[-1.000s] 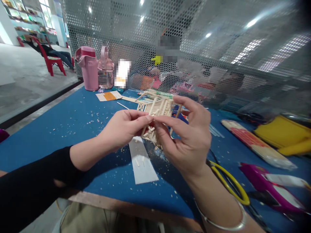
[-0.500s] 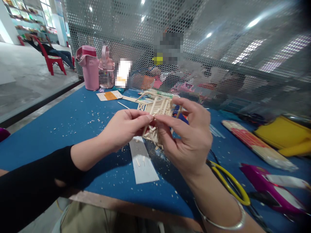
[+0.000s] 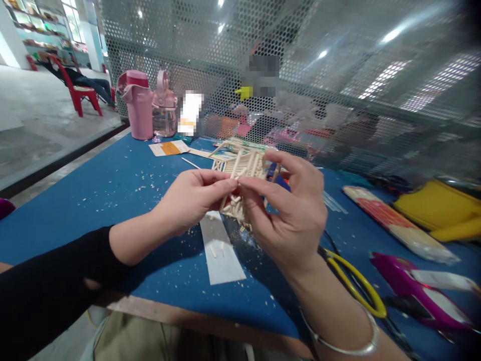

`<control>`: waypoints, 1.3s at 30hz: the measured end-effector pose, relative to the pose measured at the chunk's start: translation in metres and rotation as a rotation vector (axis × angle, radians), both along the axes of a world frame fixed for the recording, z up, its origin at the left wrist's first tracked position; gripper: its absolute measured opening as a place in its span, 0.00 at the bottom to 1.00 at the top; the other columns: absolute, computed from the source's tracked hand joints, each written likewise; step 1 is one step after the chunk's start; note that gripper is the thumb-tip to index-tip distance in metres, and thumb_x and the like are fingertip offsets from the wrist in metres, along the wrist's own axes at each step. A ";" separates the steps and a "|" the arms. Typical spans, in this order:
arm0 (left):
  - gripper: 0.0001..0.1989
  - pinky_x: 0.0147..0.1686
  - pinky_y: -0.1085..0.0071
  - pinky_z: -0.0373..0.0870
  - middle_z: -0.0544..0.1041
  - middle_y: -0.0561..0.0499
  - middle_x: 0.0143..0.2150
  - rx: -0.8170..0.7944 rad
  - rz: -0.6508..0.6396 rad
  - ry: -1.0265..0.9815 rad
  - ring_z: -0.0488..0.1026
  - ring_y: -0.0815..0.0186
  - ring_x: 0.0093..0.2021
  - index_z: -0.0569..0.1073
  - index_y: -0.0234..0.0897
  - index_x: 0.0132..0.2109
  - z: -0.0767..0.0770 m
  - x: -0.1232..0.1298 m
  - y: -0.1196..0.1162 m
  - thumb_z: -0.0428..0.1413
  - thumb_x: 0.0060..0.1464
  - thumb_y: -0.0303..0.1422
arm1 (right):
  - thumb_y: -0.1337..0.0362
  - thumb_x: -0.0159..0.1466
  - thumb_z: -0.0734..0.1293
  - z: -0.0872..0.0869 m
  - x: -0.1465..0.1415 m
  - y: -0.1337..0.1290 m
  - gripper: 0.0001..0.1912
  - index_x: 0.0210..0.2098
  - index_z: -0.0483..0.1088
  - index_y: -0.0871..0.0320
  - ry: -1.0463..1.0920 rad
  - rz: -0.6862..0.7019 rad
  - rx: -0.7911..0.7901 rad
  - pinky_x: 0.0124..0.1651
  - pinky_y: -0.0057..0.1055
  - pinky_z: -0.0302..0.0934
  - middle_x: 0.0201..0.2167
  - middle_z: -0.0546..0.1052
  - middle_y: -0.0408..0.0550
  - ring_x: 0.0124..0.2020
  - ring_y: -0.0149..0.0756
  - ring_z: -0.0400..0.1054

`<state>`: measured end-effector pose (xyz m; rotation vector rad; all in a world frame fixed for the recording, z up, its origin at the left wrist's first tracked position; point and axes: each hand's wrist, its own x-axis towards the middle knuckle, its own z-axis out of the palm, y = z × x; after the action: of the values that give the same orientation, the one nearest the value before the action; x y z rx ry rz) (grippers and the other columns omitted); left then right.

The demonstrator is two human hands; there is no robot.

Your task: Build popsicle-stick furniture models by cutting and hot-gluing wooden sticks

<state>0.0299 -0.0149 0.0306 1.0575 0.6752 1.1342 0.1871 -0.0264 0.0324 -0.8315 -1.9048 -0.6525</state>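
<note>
My left hand (image 3: 195,198) and my right hand (image 3: 289,210) meet fingertip to fingertip above the middle of the table. Thumb and forefinger are pinched together on each, and whatever lies between the tips is too small and covered to make out. Right behind the fingers is a small model built of pale wooden sticks (image 3: 246,165), with rows of parallel sticks; my right hand hides part of it. Below the hands a white paper strip (image 3: 227,265) lies on the blue table, with a few short stick pieces (image 3: 213,251) on it.
Yellow-handled scissors or cutters (image 3: 356,283), a purple tool (image 3: 424,291), a bag of sticks (image 3: 394,220) and a yellow cloth-like item (image 3: 443,208) lie right. A pink flask (image 3: 140,108) and clear bottle (image 3: 164,113) stand back left. A perforated metal screen (image 3: 210,55) borders the table.
Both hands stay nearly still, with only a slight shift at the pinched fingertips. Beyond the screen, a blurred figure moves a little.
</note>
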 end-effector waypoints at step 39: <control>0.03 0.29 0.74 0.69 0.74 0.54 0.25 0.167 0.024 0.143 0.69 0.73 0.25 0.77 0.32 0.29 0.012 -0.008 -0.005 0.60 0.50 0.27 | 0.70 0.64 0.63 0.011 -0.003 -0.004 0.06 0.38 0.69 0.53 0.196 0.133 -0.006 0.48 0.40 0.64 0.39 0.78 0.47 0.43 0.37 0.72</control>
<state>0.0215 -0.0199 0.0426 1.2854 0.7157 1.1583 0.1844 -0.0305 0.0433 -0.7371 -1.7673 -0.4670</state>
